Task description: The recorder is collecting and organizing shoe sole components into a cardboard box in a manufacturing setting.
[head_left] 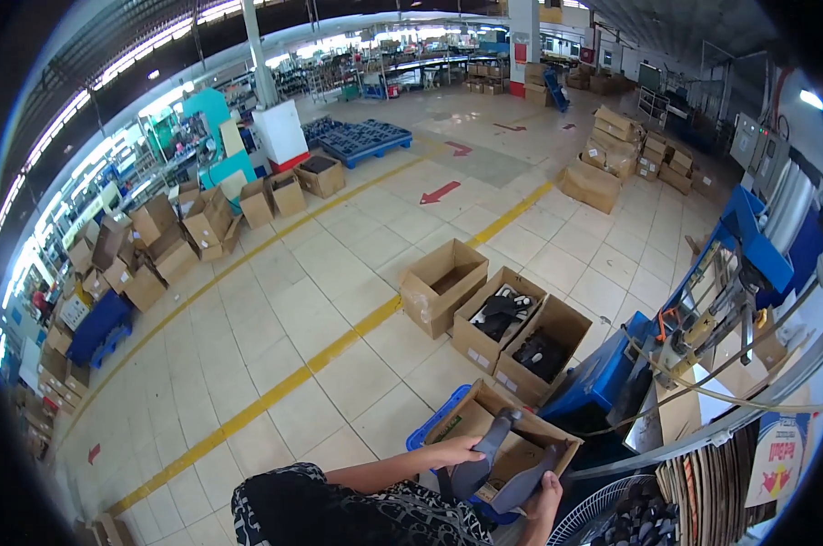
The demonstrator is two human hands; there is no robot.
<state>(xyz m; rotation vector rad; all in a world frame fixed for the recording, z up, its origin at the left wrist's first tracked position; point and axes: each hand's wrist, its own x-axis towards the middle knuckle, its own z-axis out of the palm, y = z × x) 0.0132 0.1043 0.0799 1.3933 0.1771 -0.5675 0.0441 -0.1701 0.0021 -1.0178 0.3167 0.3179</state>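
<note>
My left hand is closed on a dark grey curved piece, long and narrow like a shoe sole. A second grey curved piece is gripped at its edge by my right hand. Both pieces are held above an open cardboard box, apart from each other at the top. What lies deep in this box is mostly hidden by the pieces and my hands. A blue plastic crate shows along the box's left side.
Beyond stand an open cardboard box and two boxes with dark parts. A blue machine with hoses is at the right. Below it are a wire basket of black pieces and stacked boards. A yellow line crosses the tiled floor.
</note>
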